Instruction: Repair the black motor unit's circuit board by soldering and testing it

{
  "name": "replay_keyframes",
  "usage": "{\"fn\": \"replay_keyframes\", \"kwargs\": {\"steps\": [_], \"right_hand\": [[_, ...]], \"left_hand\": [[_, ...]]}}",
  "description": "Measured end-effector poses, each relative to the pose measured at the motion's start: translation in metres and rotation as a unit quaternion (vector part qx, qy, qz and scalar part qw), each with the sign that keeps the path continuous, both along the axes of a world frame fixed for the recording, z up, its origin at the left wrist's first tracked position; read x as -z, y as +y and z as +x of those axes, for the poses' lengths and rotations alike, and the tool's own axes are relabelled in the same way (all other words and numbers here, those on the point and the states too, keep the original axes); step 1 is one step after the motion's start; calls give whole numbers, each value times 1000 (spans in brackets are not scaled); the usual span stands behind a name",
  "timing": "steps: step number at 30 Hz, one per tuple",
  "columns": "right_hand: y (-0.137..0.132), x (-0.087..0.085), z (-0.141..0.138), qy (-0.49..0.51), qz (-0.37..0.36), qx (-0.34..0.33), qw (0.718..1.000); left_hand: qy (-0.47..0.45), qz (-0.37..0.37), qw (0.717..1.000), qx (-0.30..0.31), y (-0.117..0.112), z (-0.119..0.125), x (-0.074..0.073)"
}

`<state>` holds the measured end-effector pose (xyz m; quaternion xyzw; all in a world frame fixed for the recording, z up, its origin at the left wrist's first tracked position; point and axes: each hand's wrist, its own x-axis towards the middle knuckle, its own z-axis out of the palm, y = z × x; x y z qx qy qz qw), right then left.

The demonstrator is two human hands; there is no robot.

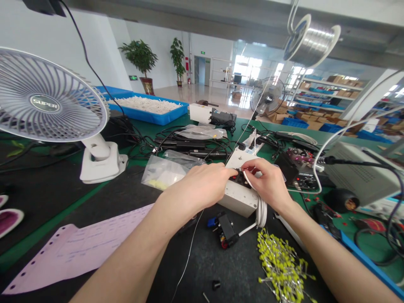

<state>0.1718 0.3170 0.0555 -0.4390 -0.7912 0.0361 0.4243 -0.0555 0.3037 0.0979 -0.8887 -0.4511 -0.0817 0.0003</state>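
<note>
White box (pixel 239 198) (lying flat) runs front-to-back.

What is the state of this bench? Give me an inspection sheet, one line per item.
surface: black mat over a green bench top.
job's things: white box with a black part on top; coiled white cable at its right side.
clutter: yellow LEDs, pink sheet, plastic bag, small black connector.
grips: left hand has fingertips on the box's black part, closure unclear; right hand pinches the white cable.
cables: black leads tangled behind the box; a thin wire runs up to a spool.
surroundings: desk fan, blue tray of white parts, grey instrument, shelves of boxes beyond.
</note>
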Motion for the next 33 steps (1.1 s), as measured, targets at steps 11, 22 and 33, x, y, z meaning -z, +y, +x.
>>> {"fn": "replay_keyframes", "kwargs": {"steps": [11, 22, 33], "right_hand": [[-2, -7, -5, -68, 57, 10, 996], [-2, -3, -4, -55, 29, 43, 997], [-2, -6, -6, -114, 59, 20, 992]], "left_hand": [[-13, -7, 1000, 14, 4, -5, 2], [-4, -31, 1000, 1, 0, -3, -6], [-4, -25, 1000, 4, 1, -4, -3]]}}
